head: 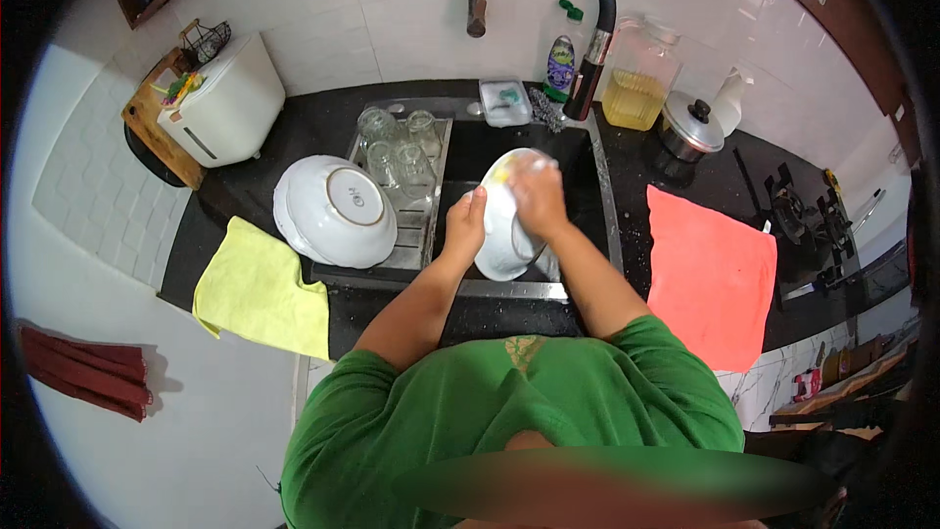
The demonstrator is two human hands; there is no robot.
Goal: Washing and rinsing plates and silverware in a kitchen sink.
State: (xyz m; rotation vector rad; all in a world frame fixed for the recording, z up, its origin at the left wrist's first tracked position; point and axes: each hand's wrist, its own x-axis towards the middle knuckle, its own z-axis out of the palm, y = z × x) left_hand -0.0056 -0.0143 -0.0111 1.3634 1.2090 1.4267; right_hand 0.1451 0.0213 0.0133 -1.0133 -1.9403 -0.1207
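Observation:
Over the black sink [470, 141], my left hand [464, 229] grips the near left rim of a white dish [499, 239], thumb on top. The dish is tilted on its side. My right hand [540, 195] presses on its upper face, with white foam and a bit of yellow showing by the fingers; whether it holds a sponge I cannot tell. Left of the sink, a large white bowl [334, 211] lies upside down on the drainboard [411, 235], beside several clear glasses [415, 169]. The black faucet [476, 18] arches above the sink.
Behind the sink are a soap tray [507, 103], a metal scourer [546, 109] and a dish soap bottle [562, 62]. A pitcher of yellow liquid [635, 95], lidded pot [692, 125], coral cloth [711, 275] and gas stove [800, 213] are right; a yellow cloth [264, 290] and white container [228, 106] left.

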